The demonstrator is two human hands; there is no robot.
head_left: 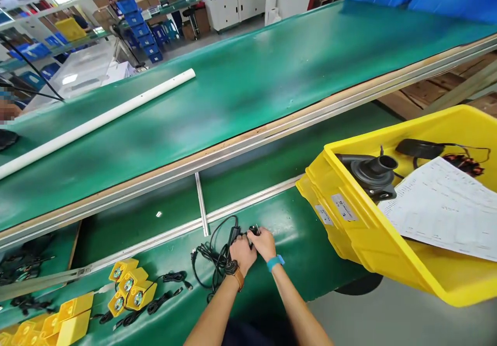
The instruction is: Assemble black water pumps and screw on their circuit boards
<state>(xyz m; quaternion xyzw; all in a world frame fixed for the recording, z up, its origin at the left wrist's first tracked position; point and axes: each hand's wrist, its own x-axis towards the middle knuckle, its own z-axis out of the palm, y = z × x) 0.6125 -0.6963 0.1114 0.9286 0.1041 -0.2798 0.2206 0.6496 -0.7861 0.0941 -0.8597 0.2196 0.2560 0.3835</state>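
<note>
Both my hands meet over a tangle of black cable (pixel 212 260) on the green work surface near its front edge. My left hand (pixel 241 253), with a brown-strapped watch on the wrist, is closed around a small black part of the cable. My right hand (pixel 264 242), with a blue band on the wrist, is closed on a small black connector (pixel 254 229) right beside it. The cable loops out to the left of my hands.
A tilted yellow bin (pixel 349 227) at the right holds black pump parts (pixel 370 174) and printed sheets (pixel 442 209). Several yellow blocks (pixel 130 286) with short black cables lie at the left. A white tube (pixel 97 121) rests on the green conveyor belt (pixel 272 72) beyond.
</note>
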